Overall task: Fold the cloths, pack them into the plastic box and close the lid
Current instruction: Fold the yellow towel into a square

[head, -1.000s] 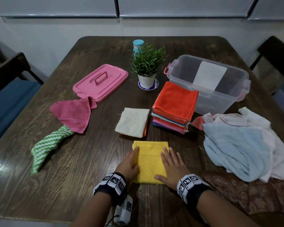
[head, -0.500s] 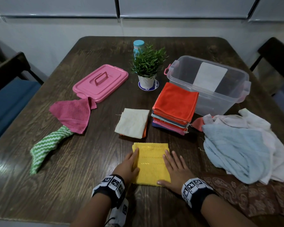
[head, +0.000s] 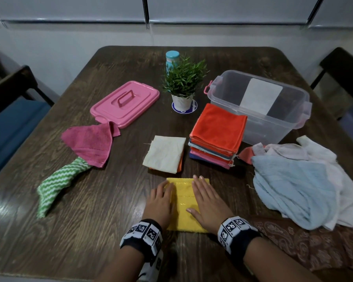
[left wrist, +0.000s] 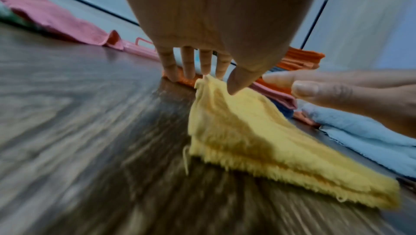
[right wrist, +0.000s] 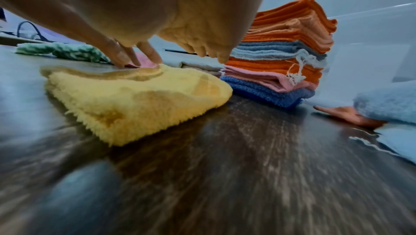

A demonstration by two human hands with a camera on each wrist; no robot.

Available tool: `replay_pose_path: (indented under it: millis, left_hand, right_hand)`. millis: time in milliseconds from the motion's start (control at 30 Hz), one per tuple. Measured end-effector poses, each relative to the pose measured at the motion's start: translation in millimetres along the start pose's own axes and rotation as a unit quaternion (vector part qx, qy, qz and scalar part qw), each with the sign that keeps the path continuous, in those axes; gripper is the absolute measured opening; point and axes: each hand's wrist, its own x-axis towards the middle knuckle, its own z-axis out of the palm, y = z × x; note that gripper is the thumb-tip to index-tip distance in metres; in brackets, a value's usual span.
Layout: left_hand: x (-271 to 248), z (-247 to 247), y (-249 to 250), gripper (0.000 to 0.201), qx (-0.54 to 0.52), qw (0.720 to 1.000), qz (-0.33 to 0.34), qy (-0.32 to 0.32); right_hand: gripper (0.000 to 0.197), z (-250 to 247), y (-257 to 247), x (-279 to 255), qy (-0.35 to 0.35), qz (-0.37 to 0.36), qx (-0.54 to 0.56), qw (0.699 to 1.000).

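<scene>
A folded yellow cloth [head: 183, 202] lies near the table's front edge. My left hand [head: 161, 198] rests flat on its left side and my right hand [head: 207, 200] presses flat on its right side, fingers straight. Behind it sit a folded cream cloth [head: 165, 153] and a stack of folded cloths [head: 218, 135] topped in orange. The clear plastic box [head: 261, 119] stands open at the back right. Its pink lid [head: 124, 103] lies at the back left. In the wrist views the yellow cloth [left wrist: 247, 137] [right wrist: 135, 101] shows as a thick folded pad.
A pile of unfolded light blue and white cloths [head: 298, 180] lies at the right, a magenta cloth [head: 90, 141] and a green striped cloth [head: 57, 184] at the left. A potted plant [head: 182, 86] and a blue-capped bottle [head: 171, 58] stand mid-back. Chairs flank the table.
Both hands slid forward along the yellow cloth, fingertips now at its far edge. The cloth stays in place.
</scene>
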Motion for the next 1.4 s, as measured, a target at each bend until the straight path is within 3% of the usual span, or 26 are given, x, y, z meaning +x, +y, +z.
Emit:
replay_pose_path:
  millis: [100,200,367,500,600,700,767,867,1000,1167,1400]
  left_hand:
    - [-2.8,7.0,-3.4,0.061,-0.036,0.998,-0.018,-0.049]
    - [-6.6,5.9,-1.0,0.064,0.026,0.996,0.014,-0.083]
    - [-2.8,-3.1,7.5,0.062,0.074,0.995,0.03,-0.056]
    - [5.4,4.7,10.1,0.062,0.082,0.99,0.073,-0.087]
    - [10.4,14.7,9.2,0.061,0.099,0.982,0.08,-0.137]
    - [14.8,25.6,4.3,0.075,0.104,0.976,0.074,-0.174]
    - [15.9,31.6,0.3,0.088,0.099,0.976,0.072,-0.181]
    - [15.8,35.9,-6.2,0.081,0.085,0.977,0.07,-0.183]
    - [16.5,33.7,-13.4,0.096,0.084,0.978,0.075,-0.178]
    - [17.6,33.3,-16.1,0.094,0.081,0.978,0.072,-0.181]
    - [18.5,25.2,-13.3,0.111,0.093,0.969,0.079,-0.214]
  right_hand:
    - [0.081,7.2,-3.1,6.9,-0.014,-0.02,-0.007,1.0]
    - [0.089,9.0,-5.2,10.6,-0.019,-0.036,-0.021,0.999]
    - [0.081,15.7,-2.2,13.0,-0.009,-0.038,-0.018,0.999]
    - [0.081,18.5,0.6,14.9,0.035,-0.057,-0.039,0.997]
    - [0.072,23.0,2.0,15.1,-0.009,-0.05,-0.065,0.997]
    - [0.083,27.9,5.2,12.5,-0.057,-0.021,-0.039,0.997]
    - [0.085,30.1,9.8,10.2,-0.077,-0.02,-0.022,0.997]
    - [0.086,31.6,13.7,9.6,-0.093,-0.032,-0.006,0.995]
    - [0.091,29.7,17.5,3.3,-0.138,-0.017,-0.001,0.99]
    - [0.096,28.9,19.8,-5.4,-0.117,-0.004,-0.002,0.993]
    - [0.1,26.5,19.7,-8.3,-0.142,0.024,0.018,0.989]
